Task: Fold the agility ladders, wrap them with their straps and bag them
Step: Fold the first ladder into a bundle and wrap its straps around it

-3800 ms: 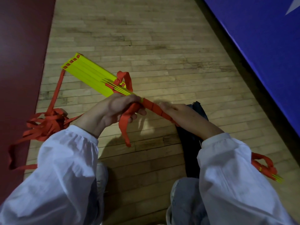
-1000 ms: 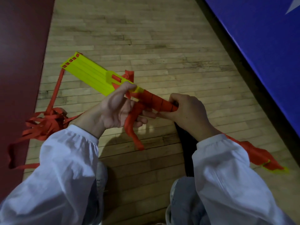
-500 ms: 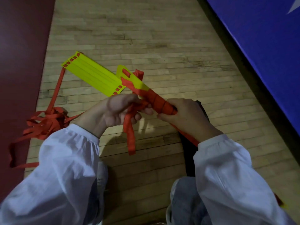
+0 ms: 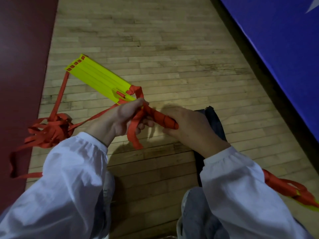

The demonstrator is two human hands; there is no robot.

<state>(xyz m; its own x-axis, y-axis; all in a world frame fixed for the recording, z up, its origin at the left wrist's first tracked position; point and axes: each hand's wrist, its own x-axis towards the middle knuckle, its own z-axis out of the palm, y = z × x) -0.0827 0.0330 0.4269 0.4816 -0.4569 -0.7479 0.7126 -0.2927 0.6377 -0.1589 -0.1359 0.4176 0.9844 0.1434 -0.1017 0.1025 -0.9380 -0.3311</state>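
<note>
Strap winding is the step in hand. One folded ladder [image 4: 164,120], bound in red turns along the part I can see, is held above the floor [image 4: 172,57] between my two grips. My right grip [image 4: 188,128] is curled round its wrapped middle. My left grip [image 4: 120,118] pinches the loose strap end [image 4: 133,135] at the far-left end of the windings. The bundle's near end pokes out past my right sleeve, red with a little yellow showing. This ladder looks folded and mostly wrapped; I judge the strap end has yet to be secured.

Just beyond my left grip a second ladder [image 4: 98,80] lies flat on the floor, its yellow rungs stacked but bare. Its strap trails to a loose red tangle [image 4: 50,130] at the left, so it is folded but not wrapped. What I take for the dark bag [image 4: 214,121] lies flat under my right grip, with nothing in it that I can see. Bagging is all yet to do.
</note>
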